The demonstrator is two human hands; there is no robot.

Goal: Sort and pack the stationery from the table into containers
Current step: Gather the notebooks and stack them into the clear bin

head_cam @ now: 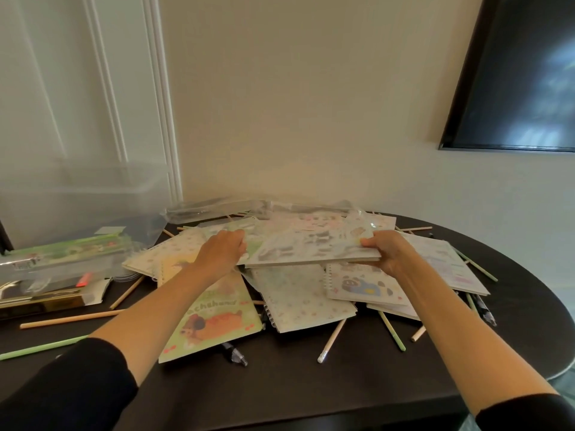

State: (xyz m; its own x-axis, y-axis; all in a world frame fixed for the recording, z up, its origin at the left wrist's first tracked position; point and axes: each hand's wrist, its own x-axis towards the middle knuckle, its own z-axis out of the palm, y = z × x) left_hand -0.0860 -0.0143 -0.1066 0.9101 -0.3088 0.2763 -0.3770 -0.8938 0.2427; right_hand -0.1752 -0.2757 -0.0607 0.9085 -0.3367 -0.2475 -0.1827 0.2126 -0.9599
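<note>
Above the pile toward the desk's (pixel 280 396) far edge, we hold a pale notebook (pixel 311 248) nearly flat. Our left hand (pixel 222 251) curls around its left end and our right hand (pixel 389 253) pinches its right end, so it spans the gap between them. Under it lie a dog-print notebook (pixel 211 321) and scattered pencils (pixel 331 340). A clear container (pixel 93 197) stands at the far left corner.
</note>
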